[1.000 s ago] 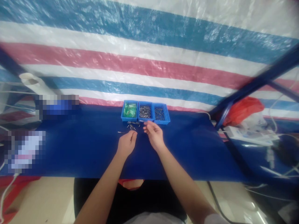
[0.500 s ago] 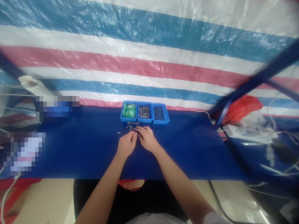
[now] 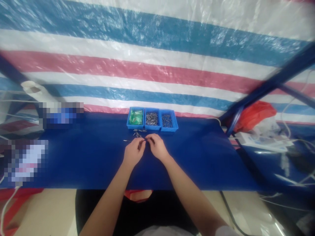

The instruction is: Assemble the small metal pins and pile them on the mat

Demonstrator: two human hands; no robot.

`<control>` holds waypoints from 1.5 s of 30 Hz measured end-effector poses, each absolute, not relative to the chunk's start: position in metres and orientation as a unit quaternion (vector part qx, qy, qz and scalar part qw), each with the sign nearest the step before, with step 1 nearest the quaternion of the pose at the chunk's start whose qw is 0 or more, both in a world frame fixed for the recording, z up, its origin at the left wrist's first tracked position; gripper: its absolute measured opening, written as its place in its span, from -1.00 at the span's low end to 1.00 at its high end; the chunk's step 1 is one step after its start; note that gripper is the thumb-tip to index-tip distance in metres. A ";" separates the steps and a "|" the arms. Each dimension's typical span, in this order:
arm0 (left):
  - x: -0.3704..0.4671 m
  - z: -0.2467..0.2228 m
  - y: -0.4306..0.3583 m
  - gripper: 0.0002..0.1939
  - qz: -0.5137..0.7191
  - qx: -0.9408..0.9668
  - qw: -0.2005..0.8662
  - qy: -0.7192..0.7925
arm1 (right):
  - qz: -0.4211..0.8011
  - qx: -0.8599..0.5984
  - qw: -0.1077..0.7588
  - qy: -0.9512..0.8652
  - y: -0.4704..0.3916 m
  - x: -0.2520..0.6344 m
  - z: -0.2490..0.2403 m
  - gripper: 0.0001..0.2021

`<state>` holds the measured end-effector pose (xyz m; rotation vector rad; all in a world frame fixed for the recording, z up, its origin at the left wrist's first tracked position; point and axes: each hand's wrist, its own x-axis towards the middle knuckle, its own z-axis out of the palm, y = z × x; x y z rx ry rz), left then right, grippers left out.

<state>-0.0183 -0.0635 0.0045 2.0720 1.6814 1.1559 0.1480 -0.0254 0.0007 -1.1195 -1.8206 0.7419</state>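
My left hand and my right hand meet over the blue table, fingertips almost touching. Both are closed in a pinch around something too small to make out. Just beyond them lies a small pile of slim metal pieces. One thin metal piece sticks out to the left, beside my left hand. Behind the pile three blue bins stand in a row. The left bin has green and whitish packets in it, the middle bin many metal pieces, and the right bin fewer thin dark ones.
The blue tabletop runs up to a striped plastic sheet. A blue metal frame post slants at the right, near a red plastic bag. On the left are a white roll and blurred-out items.
My right hand has drawn back slightly from the metal pile, its fingers curling into a pinch against my left fingertips. My left hand has barely moved.
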 end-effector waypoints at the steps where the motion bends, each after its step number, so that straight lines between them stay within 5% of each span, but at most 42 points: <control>1: -0.018 0.004 -0.063 -0.78 0.404 0.709 0.115 0.567 | 0.341 -0.436 0.453 -0.699 -0.027 0.146 0.002 -0.83; 5: -0.018 0.000 -0.061 -0.78 0.419 0.723 0.118 0.536 | 0.470 -0.410 0.497 -0.604 -0.031 0.140 0.003 -0.91; 13: -0.019 -0.002 -0.060 -0.81 0.439 0.718 0.109 0.530 | 0.537 -0.399 0.520 -0.531 -0.029 0.138 0.004 -0.76; 45: -0.022 0.000 -0.060 -0.76 0.445 0.702 0.133 0.540 | 0.424 -0.433 0.505 -0.615 -0.032 0.141 0.008 -0.85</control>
